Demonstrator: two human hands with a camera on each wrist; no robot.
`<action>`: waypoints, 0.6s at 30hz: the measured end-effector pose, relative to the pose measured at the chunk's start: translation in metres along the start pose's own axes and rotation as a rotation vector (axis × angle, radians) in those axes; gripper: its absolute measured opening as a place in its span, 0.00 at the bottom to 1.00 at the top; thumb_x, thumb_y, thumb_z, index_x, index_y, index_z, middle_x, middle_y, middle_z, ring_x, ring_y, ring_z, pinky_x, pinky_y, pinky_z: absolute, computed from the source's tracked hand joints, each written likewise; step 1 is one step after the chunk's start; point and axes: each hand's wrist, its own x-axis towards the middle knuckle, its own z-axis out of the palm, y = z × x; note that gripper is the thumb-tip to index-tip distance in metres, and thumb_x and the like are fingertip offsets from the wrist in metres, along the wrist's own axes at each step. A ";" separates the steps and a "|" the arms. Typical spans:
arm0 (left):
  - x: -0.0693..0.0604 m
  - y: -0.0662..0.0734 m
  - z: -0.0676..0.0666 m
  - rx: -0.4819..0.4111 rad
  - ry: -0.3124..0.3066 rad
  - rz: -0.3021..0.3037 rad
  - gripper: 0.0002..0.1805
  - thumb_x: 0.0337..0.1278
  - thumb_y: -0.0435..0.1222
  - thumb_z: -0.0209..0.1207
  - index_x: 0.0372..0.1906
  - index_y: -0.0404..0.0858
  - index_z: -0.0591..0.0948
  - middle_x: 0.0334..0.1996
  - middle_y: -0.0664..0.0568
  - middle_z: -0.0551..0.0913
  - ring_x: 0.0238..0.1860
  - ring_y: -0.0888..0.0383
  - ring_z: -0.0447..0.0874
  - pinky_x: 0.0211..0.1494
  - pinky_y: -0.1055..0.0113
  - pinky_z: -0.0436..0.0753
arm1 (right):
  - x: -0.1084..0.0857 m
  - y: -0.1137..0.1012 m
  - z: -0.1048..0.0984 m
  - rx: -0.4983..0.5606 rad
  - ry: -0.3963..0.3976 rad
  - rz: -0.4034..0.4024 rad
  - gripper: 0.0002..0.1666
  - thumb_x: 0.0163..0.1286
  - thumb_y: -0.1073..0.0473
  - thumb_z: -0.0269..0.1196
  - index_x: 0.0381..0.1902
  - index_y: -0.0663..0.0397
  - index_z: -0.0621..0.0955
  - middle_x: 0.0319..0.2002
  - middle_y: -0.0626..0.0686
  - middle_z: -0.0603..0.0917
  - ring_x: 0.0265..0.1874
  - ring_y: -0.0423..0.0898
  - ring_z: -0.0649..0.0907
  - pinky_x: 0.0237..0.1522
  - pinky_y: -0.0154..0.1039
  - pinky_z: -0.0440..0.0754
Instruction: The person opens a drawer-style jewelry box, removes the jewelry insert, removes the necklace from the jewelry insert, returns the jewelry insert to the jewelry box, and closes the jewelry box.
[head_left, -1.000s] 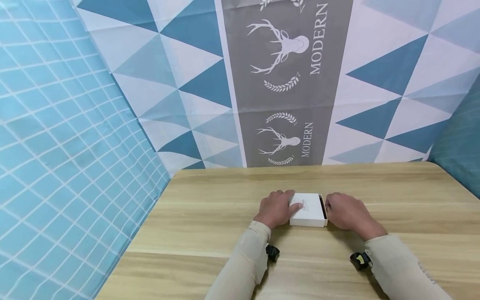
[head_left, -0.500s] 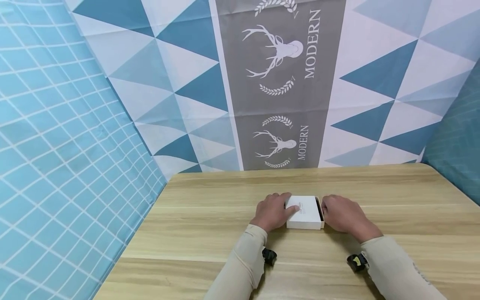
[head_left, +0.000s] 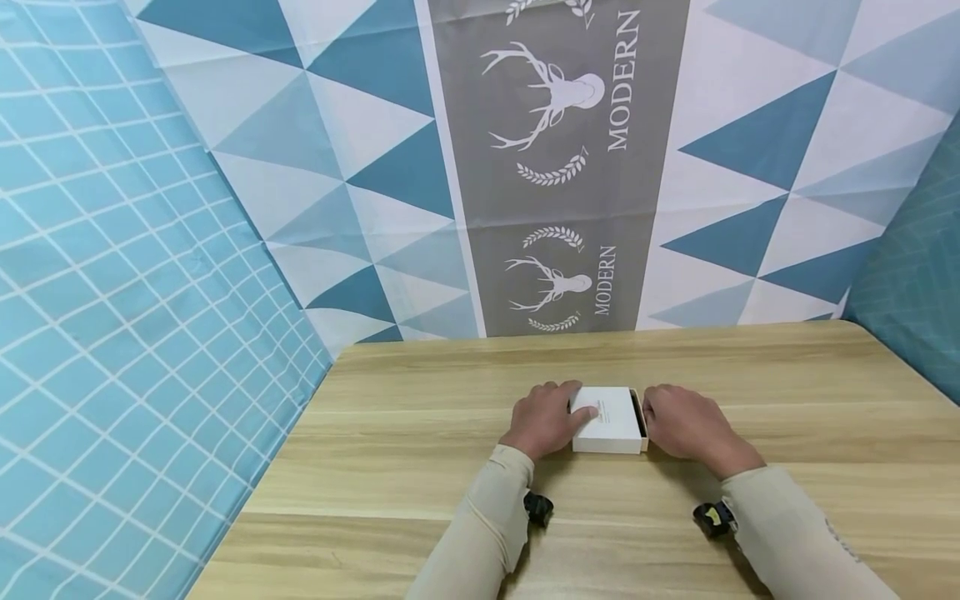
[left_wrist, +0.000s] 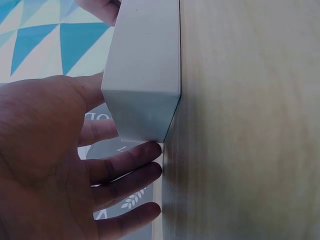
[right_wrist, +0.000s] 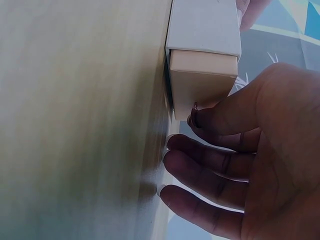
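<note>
A white slide-out box (head_left: 617,427) with small print on top lies flat on the table. Its cream inner drawer (right_wrist: 200,84) sticks out a little on the right, showing a dark strip inside. My left hand (head_left: 542,421) holds the white sleeve at its left end, thumb on top and a finger at the far side; the other fingers are spread beside the end in the left wrist view. At the drawer's front, my right hand (head_left: 686,423) pinches a small dark pull tab (right_wrist: 194,110) between thumb and forefinger. Most of the tab is hidden by the fingers.
The wooden table (head_left: 420,467) stretches around the box. A patterned cloth (head_left: 397,167) with deer prints hangs behind it, and a blue checked cloth (head_left: 135,333) on the left. Each wrist wears a small black camera (head_left: 538,508).
The head view has shifted slightly. Both hands keep their hold on the box, and the drawer sticks out about as far as before.
</note>
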 end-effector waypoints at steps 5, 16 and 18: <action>0.001 0.000 0.000 -0.004 0.005 0.004 0.30 0.69 0.60 0.53 0.70 0.52 0.75 0.53 0.51 0.83 0.52 0.52 0.80 0.47 0.54 0.79 | 0.000 -0.001 -0.002 0.003 0.011 -0.009 0.09 0.64 0.66 0.56 0.24 0.51 0.75 0.24 0.49 0.74 0.22 0.46 0.71 0.24 0.45 0.71; 0.001 -0.002 0.001 -0.012 0.006 0.009 0.29 0.69 0.60 0.54 0.69 0.53 0.75 0.50 0.52 0.83 0.50 0.53 0.81 0.44 0.56 0.79 | 0.001 0.000 -0.002 0.008 -0.004 0.004 0.09 0.66 0.64 0.55 0.25 0.53 0.76 0.25 0.49 0.75 0.23 0.46 0.72 0.24 0.45 0.71; 0.001 -0.002 0.001 -0.012 0.004 0.011 0.29 0.69 0.60 0.54 0.68 0.52 0.75 0.50 0.52 0.84 0.50 0.53 0.81 0.44 0.56 0.79 | 0.001 0.000 -0.002 0.011 -0.008 0.006 0.09 0.67 0.65 0.55 0.26 0.54 0.76 0.25 0.50 0.75 0.23 0.47 0.72 0.24 0.45 0.71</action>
